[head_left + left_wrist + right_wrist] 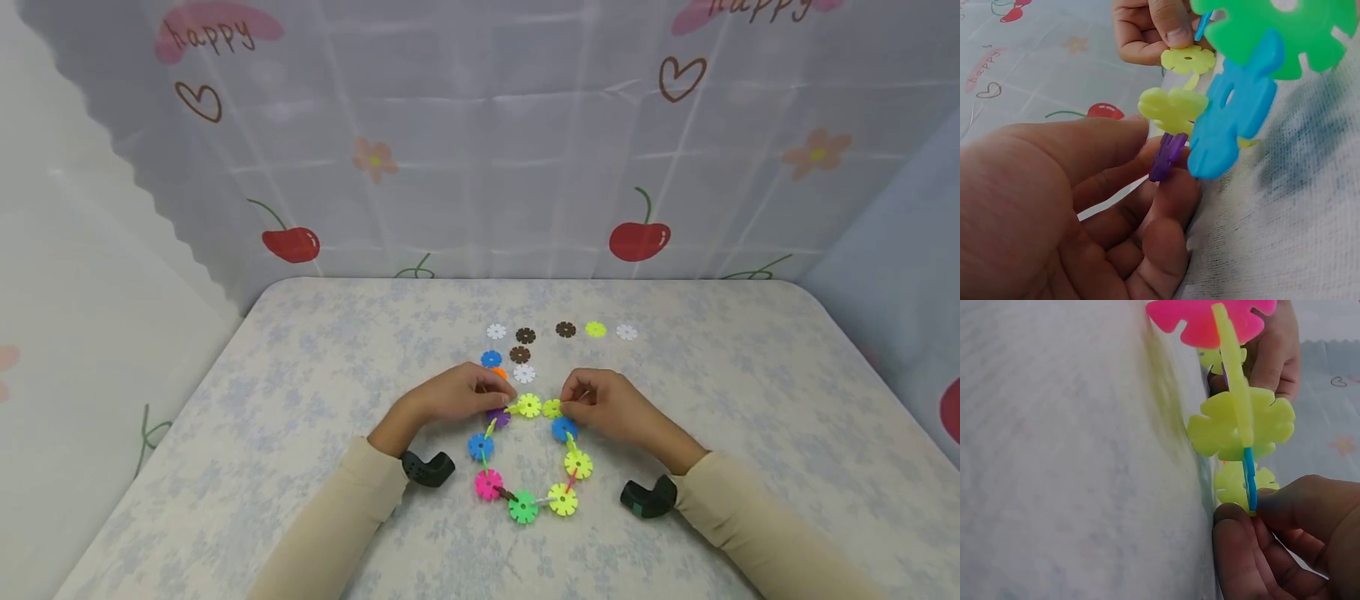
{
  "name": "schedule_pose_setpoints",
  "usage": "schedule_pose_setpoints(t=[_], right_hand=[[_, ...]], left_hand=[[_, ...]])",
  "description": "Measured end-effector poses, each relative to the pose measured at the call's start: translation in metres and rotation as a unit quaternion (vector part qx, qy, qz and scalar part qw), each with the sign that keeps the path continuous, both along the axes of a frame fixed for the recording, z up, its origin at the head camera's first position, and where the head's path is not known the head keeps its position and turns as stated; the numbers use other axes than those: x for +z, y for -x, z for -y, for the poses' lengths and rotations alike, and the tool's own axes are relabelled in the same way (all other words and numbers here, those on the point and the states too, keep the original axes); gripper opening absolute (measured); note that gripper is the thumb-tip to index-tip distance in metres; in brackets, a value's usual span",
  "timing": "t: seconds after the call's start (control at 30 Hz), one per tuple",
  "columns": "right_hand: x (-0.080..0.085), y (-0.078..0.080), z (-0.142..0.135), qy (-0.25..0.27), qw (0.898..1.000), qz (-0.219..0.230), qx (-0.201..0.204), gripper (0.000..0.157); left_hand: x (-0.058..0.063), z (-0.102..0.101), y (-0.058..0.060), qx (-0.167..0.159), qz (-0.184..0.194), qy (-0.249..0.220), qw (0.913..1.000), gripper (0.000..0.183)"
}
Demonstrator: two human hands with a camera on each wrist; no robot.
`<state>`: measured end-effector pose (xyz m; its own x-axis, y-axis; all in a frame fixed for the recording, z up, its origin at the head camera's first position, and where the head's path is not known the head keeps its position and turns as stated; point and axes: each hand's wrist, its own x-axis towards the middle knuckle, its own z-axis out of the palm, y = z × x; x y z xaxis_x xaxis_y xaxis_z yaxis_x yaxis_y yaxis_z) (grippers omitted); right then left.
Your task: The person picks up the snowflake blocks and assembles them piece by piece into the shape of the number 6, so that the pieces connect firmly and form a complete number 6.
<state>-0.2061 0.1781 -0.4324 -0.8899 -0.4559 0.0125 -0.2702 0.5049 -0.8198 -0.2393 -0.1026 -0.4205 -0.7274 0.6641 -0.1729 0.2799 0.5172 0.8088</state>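
Notched plastic snowflake discs, linked edge to edge, form a ring on the table. At its upper left my left hand pinches a purple snowflake disc between thumb and fingers. A yellow disc sits just right of those fingertips. Across from it my right hand pinches another yellow disc, which joins a blue disc. Between the two yellow discs is a narrow gap in the head view. Lower in the ring are a pink disc and a green disc.
Behind the ring lie loose discs: a blue one, an orange one partly hidden by the left hand, several brown and white ones, and a yellow one. The floral-patterned table meets a printed curtain at its back edge.
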Motion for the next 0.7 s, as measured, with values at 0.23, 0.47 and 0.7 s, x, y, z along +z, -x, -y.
schedule_pose_setpoints(t=[0.23, 0.47, 0.7], right_hand=[[-0.0019, -0.0003, 0.0034, 0.000, 1.000, -0.014, 0.001, 0.013], [-0.0029, -0.0016, 0.0058, 0.011, 1.000, -0.015, 0.007, 0.013], [0.0000, -0.0013, 0.0066, 0.011, 0.999, -0.019, 0.024, 0.008]], left_hand=[[-0.0009, -0.0017, -0.0012, -0.007, 0.020, -0.010, 0.9997, 0.022], [-0.0028, -0.0035, -0.0021, 0.001, 0.052, -0.026, 0.9983, 0.022], [-0.0039, -0.0037, -0.0011, 0.001, 0.035, -0.024, 0.9991, 0.021]])
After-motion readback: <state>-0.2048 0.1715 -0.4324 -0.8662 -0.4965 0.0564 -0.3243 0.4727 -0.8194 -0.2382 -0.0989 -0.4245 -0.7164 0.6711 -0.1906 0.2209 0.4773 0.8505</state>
